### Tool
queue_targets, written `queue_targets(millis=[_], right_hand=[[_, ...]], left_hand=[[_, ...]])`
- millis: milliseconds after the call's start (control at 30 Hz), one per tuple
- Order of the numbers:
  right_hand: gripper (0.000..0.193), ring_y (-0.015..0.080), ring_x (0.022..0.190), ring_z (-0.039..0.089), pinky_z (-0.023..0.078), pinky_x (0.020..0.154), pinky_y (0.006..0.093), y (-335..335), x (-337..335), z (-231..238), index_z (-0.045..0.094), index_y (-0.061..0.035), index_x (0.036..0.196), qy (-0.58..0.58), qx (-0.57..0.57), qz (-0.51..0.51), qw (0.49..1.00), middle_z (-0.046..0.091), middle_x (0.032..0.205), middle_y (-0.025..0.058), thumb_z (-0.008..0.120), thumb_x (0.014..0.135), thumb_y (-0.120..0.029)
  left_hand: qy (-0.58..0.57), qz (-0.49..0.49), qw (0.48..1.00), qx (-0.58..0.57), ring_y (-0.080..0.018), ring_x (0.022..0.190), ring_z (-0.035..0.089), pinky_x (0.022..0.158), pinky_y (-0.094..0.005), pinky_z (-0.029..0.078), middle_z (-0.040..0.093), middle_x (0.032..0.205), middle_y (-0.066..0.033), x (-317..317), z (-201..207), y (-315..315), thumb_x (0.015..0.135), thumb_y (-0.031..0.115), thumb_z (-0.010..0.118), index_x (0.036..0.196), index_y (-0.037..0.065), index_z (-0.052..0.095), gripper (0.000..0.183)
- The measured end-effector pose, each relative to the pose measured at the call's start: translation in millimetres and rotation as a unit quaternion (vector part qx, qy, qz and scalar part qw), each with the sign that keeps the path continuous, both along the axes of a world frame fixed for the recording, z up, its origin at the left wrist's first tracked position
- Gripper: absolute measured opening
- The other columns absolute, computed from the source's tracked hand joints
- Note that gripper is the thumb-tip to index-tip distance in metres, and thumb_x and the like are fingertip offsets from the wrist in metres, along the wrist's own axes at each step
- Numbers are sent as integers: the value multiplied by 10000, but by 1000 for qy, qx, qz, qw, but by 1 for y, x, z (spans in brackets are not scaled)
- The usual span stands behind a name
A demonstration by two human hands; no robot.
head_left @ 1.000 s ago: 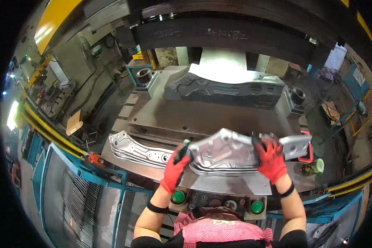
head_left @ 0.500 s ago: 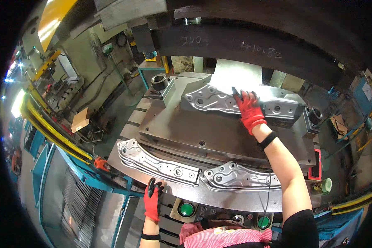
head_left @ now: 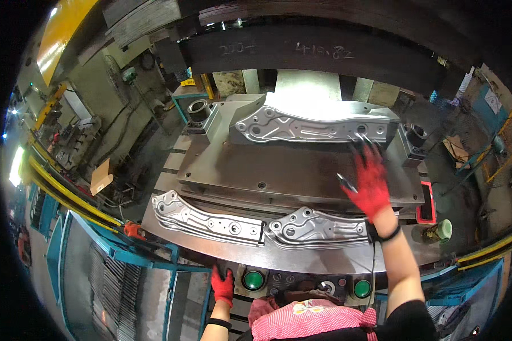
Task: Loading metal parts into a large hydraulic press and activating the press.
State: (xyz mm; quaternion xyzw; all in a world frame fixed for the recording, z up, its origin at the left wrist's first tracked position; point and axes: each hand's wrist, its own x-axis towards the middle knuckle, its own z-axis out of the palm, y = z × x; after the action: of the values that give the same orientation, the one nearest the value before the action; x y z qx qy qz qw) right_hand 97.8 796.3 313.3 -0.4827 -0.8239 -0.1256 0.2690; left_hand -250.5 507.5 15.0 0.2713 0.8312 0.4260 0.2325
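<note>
Nearest the operator, the left hand [head_left: 223, 286] rests in its red glove on the front edge of the control panel [head_left: 301, 281], fingers flat and clamped on nothing, just left of the left green button [head_left: 253, 279]; a second green button [head_left: 362, 287] sits at the panel's right end. 0.5 s ago this hand was in much the same low position. Beyond the panel, 2 stamped metal panels lie side by side on the front shelf of the press: the left stamped panel [head_left: 207, 220] and the right stamped panel [head_left: 320, 227], their inner ends almost touching. Both have kept their places over the last 0.5 s. The right hand [head_left: 370, 181], also gloved in red, is above the flat die plate [head_left: 290, 170] with fingers spread and empty; it is blurred. 0.5 s ago it lay on the formed panel [head_left: 313, 126] seated on the rear die, and 1 s ago both hands carried a panel. The panel is therefore judged to be placed and released, with the hand pulling back from the die area. Farther right, a red tray [head_left: 426, 204] stands at the plate's edge; its contents cannot be made out. Guide-post sockets [head_left: 199, 111] flank the rear die.
</note>
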Motion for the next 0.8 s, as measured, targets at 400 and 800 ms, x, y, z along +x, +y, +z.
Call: queue_targets(millis=[400,800], right_hand=[[795,255,1203,393,301,1020,349,-280,217,-313,231,9,1382,447,-374,-421,695,412,1324,172,689,766,-199],[1147,290,1248,391,341,1017,328,-289,242,-453,176,79,1365,456,-471,-309,688,390,1340,234,818,547,-405]], left_hand=[[-137,-216,924,-285,-271,1321,266,1063,-325,265,243,1424,-221,-1,-56,17,426,604,814,1401,-33,15,1412],[-140,-186,946,-227,-237,1311,288,1041,-328,314,257,1430,-186,2,-74,21,326,383,918,1398,-38,56,1439]])
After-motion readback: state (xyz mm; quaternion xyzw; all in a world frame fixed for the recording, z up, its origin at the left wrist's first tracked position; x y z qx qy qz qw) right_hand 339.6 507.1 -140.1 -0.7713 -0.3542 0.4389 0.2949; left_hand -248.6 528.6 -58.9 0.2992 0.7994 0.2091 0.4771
